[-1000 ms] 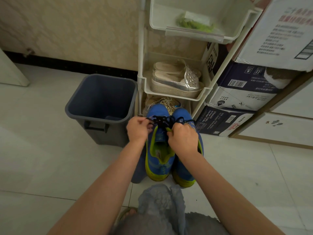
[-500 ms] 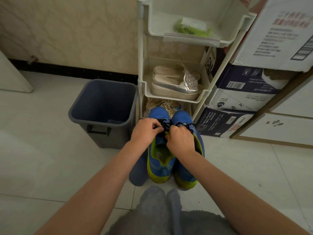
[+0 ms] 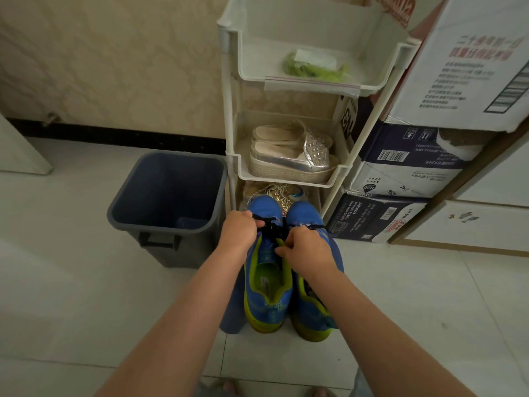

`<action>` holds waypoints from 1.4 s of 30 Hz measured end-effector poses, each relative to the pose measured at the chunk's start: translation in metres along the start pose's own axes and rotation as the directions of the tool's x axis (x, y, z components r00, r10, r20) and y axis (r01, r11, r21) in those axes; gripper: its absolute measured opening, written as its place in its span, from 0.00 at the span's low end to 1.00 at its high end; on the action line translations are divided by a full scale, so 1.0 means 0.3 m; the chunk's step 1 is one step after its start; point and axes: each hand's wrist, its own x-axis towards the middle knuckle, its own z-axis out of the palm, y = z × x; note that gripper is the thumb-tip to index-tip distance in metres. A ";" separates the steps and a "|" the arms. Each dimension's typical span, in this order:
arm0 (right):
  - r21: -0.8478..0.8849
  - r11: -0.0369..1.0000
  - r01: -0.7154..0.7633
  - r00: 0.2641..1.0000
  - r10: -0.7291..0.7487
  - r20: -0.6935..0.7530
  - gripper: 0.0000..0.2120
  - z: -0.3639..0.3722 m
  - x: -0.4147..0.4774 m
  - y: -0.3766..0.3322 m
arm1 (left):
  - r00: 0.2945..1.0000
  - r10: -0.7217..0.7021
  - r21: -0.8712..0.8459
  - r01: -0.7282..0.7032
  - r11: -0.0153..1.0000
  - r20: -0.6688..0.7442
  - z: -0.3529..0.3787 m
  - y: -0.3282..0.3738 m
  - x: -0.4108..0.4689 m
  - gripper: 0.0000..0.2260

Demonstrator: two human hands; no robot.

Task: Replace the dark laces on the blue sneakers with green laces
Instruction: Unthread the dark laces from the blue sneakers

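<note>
Item one, nearest: blue sneakers (image 3: 267, 305), a pair with yellow-green trim, are standing side by side on the pale floor tiles (image 3: 400, 310), heels towards the person, toes pointing at the rack.

Item two: the left hand (image 3: 239, 232), fingers curled, is pinching the dark laces (image 3: 272, 229) on the left-hand shoe.

Item three: the right hand (image 3: 306, 252), likewise curled, is gripping the same dark laces from the other side, just above the green tongue. The bunched lace is sitting between the two hands.

Item four: a grey bin (image 3: 169, 193) is standing open just left of the sneakers.

Item five: a white rack (image 3: 229, 110) is standing directly behind the shoes, with silver shoes (image 3: 289, 161) lying on its middle tier.

Item six: green laces (image 3: 315, 68) are lying in a clear bag on the top tier, well apart from the sneakers.

Item seven: cardboard boxes (image 3: 400, 173) are sitting stacked to the right of the rack.
</note>
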 end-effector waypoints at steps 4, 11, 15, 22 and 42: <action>-0.019 1.000 0.011 0.999 -0.010 0.044 0.20 -0.016 0.009 0.000 | 0.989 0.053 0.465 -0.113 0.878 0.140 -0.012 0.014 0.030 0.14; -0.091 0.994 0.055 0.997 -0.049 0.064 0.08 -0.026 0.007 -0.019 | 0.988 0.083 0.856 -0.154 0.493 0.130 -0.024 0.064 0.020 0.17; -0.071 0.995 0.065 0.998 -0.063 0.025 0.13 -0.038 0.008 -0.023 | 0.981 0.047 0.706 -0.169 0.688 0.189 -0.022 0.145 -0.001 0.17; 0.209 0.949 0.236 0.965 -0.204 -0.162 0.07 -0.031 0.038 -0.059 | 0.952 0.147 0.420 -0.253 0.871 0.268 -0.031 0.141 -0.020 0.12; 0.675 0.655 0.341 0.935 -0.160 -0.317 0.08 -0.125 0.032 -0.174 | 0.942 0.242 0.623 -0.337 0.706 0.235 -0.092 0.140 -0.063 0.10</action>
